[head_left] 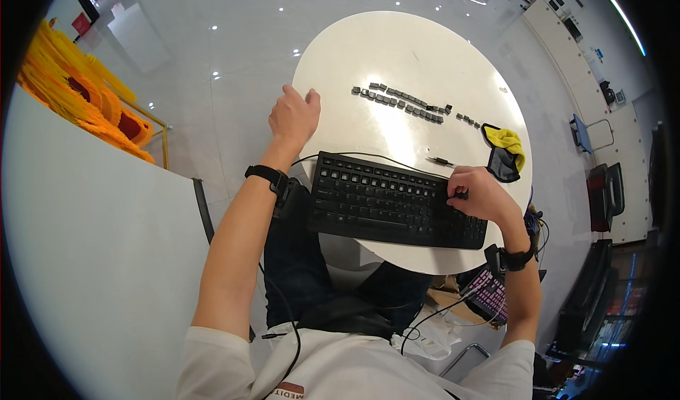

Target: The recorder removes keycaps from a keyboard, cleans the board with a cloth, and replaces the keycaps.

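A black keyboard (368,223) lies at a slant on the round white table, at its near edge. Bare key sockets show along its top rows, while keycaps sit on most lower ones. Over its right end, my right hand (485,193) has thumb and fingers pinched together; what is between them is too small and dark to make out. My left hand (294,119) is at the table's left edge, beyond the keyboard's upper left corner, fingers curled in and thumb raised. Loose dark keycaps (404,107) stand in rows farther back. A small black-handled tool (440,161) lies beside the keyboard.
A yellow cloth (504,139) and a black pouch-like piece (503,165) lie on the table's right side. The keyboard's cable (368,155) runs behind it. A white surface (99,258) stands at the left. Below the table's right side is another keyboard (487,294) with pink keys.
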A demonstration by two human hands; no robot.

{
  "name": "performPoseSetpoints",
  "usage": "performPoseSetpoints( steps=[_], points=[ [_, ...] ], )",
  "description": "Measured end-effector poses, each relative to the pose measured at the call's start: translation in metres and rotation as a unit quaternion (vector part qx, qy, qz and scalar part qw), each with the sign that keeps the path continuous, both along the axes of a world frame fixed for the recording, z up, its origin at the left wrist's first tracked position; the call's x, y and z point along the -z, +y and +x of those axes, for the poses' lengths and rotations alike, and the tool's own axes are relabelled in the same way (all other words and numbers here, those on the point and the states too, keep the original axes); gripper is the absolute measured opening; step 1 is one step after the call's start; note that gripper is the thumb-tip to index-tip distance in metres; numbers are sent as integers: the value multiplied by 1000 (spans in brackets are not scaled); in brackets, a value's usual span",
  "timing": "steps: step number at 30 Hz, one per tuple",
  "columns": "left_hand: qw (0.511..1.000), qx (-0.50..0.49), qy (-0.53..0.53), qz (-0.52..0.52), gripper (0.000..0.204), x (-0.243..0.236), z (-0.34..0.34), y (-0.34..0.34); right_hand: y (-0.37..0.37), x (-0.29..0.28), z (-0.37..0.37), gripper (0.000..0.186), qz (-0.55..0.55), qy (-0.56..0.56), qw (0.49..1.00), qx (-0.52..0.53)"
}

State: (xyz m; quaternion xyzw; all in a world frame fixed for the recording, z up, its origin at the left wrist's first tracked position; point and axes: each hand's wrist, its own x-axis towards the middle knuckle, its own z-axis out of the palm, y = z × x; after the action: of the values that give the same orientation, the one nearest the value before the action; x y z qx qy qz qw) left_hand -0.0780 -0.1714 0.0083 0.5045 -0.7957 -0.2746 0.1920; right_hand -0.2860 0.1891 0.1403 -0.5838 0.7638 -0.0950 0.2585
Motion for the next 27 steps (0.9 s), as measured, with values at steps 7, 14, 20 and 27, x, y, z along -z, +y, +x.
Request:
performPoseSetpoints(
  steps=[7, 14, 20, 27],
  points=[
    [1000, 0, 0, 14, 61, -2, -1, 0, 9, 4, 20, 21, -25, 64, 998, -8],
    [1000, -4, -2, 1, 62, 0, 0, 0, 3, 3, 20, 26, -2, -10, 999, 50],
    [1000, -1, -1, 6, 62, -3, 0, 1, 9, 10, 20, 27, -22, 8, 999, 35],
    [1000, 1, -6, -3, 56, 1, -1, -1, 9, 12, 19, 27, -38, 30, 998, 33]
  ],
)
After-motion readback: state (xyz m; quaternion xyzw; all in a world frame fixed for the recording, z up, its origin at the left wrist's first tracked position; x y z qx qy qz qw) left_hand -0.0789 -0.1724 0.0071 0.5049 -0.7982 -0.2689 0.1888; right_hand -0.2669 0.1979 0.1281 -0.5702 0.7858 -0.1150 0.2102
